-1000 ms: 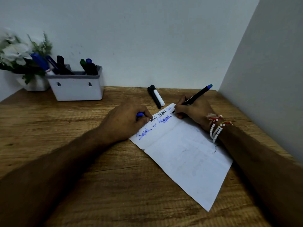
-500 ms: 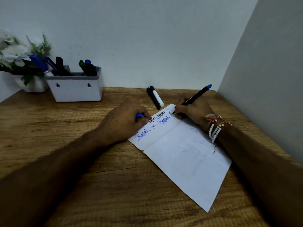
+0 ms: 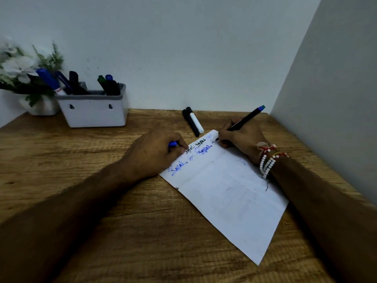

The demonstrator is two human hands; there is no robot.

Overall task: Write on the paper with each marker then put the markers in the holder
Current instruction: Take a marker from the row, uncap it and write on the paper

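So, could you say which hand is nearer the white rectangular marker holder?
Left. The left hand sits in front and right of the white marker holder; the right hand lies farther right.

Black marker (image 3: pixel 244 118) tip touches scribbled white paper (image 3: pixel 234 201); 2 markers (image 3: pixel 191 125) lie beside.

Your marker (image 3: pixel 245 119) is black with a blue end, its cap (image 3: pixel 173 143) blue; the white paper (image 3: pixel 234 201) carries blue and black writing; the table (image 3: pixel 81 160) is brown woodgrain.
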